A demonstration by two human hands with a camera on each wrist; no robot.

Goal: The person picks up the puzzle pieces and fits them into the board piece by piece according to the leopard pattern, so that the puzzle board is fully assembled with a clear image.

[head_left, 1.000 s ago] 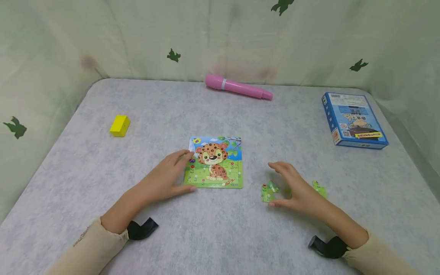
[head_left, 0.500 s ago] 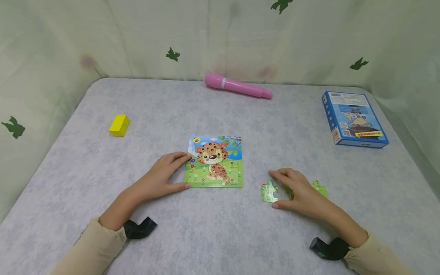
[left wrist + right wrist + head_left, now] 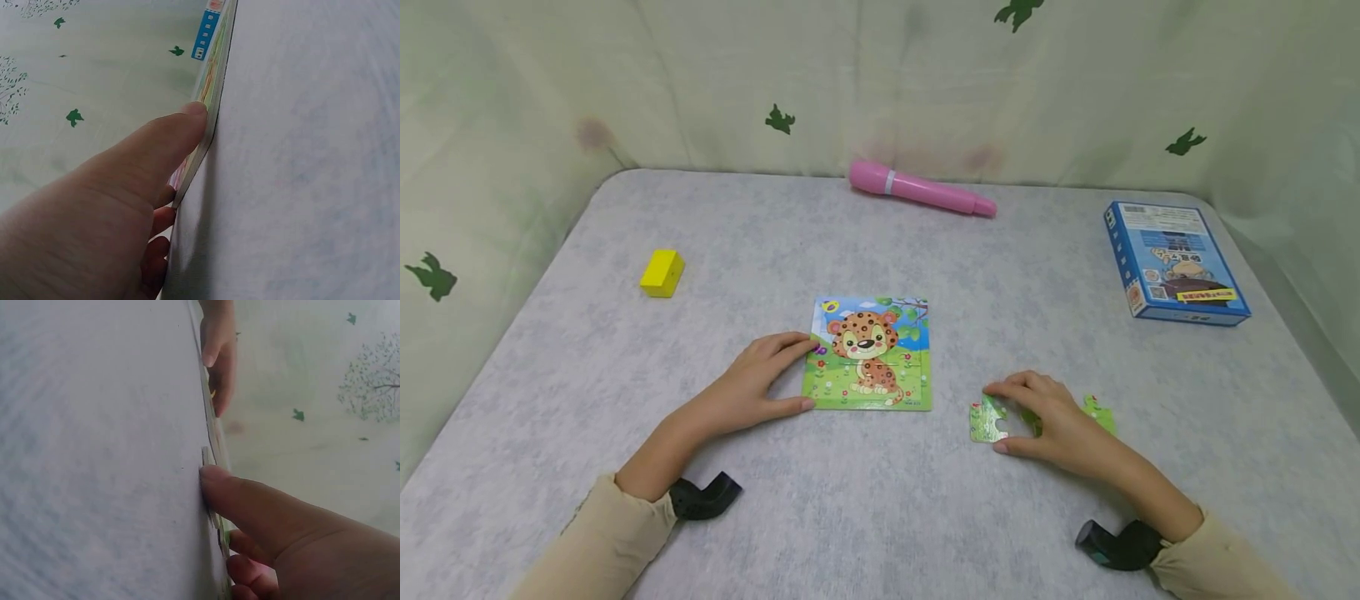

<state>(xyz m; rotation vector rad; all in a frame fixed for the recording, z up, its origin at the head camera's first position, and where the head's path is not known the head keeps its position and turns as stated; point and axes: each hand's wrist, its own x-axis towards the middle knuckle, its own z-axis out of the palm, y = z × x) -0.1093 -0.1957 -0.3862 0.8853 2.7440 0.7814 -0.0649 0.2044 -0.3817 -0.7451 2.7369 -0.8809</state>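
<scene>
A square leopard jigsaw puzzle (image 3: 868, 379) lies flat on the table. My left hand (image 3: 747, 387) rests at its left side, fingers fairly straight, with fingertips on the left edge and thumb at the near corner; the left wrist view shows the thumb (image 3: 172, 134) along the puzzle's edge. To the right, my right hand (image 3: 1048, 425) spans a green puzzle piece (image 3: 982, 423) between forefinger at its top and thumb at its near right corner. In the right wrist view the thumb (image 3: 244, 494) presses that piece's edge. Another green piece (image 3: 1028, 421) is partly hidden under the right hand.
A further green puzzle piece (image 3: 1101, 412) lies right of the right hand. Farther off are a yellow block (image 3: 661, 273), a pink microphone-shaped stick (image 3: 925, 192) and a blue box (image 3: 1180, 262). A pale curtain (image 3: 925, 83) hangs behind the table's far edge.
My right forefinger has come down and left onto the top of the green piece, narrowing its gap to the thumb. My left hand has drawn back slightly to the puzzle's left edge.
</scene>
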